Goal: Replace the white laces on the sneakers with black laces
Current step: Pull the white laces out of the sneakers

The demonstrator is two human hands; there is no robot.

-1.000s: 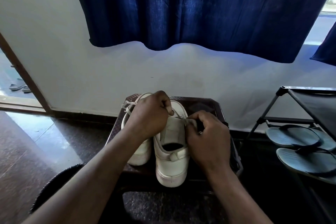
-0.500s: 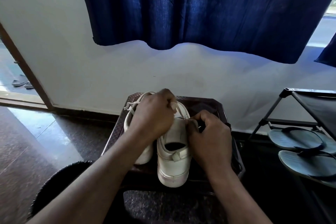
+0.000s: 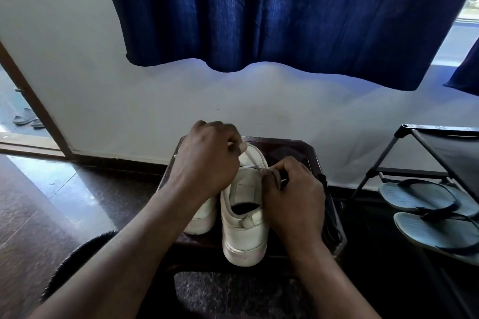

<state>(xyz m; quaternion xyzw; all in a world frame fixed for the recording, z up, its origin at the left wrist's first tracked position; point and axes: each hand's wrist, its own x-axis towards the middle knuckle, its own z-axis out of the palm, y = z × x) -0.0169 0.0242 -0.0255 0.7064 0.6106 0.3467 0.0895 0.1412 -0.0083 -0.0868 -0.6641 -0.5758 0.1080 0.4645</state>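
Observation:
Two white sneakers stand heels toward me on a dark stool [image 3: 308, 149]. The right sneaker [image 3: 245, 230] is in the middle; the left sneaker [image 3: 202, 217] is mostly hidden under my left forearm. My left hand [image 3: 207, 158] is raised over the toe area and pinches a white lace [image 3: 250, 156] that runs taut down to the eyelets. My right hand [image 3: 293, 199] grips the right side of the right sneaker's upper at the eyelets, fingers curled. A black lace [image 3: 329, 212] lies along the stool's right edge.
A black shoe rack [image 3: 414, 142] stands at the right with grey-blue flip-flops [image 3: 425, 197] on its shelf. A blue curtain [image 3: 285, 8] hangs above on the white wall. A doorway with sandals [image 3: 26, 119] opens at far left. A dark round mat [image 3: 77, 259] lies by the stool.
My left hand has lifted up and away from the shoe, drawing the white lace out longer. My right hand stays on the sneaker's upper.

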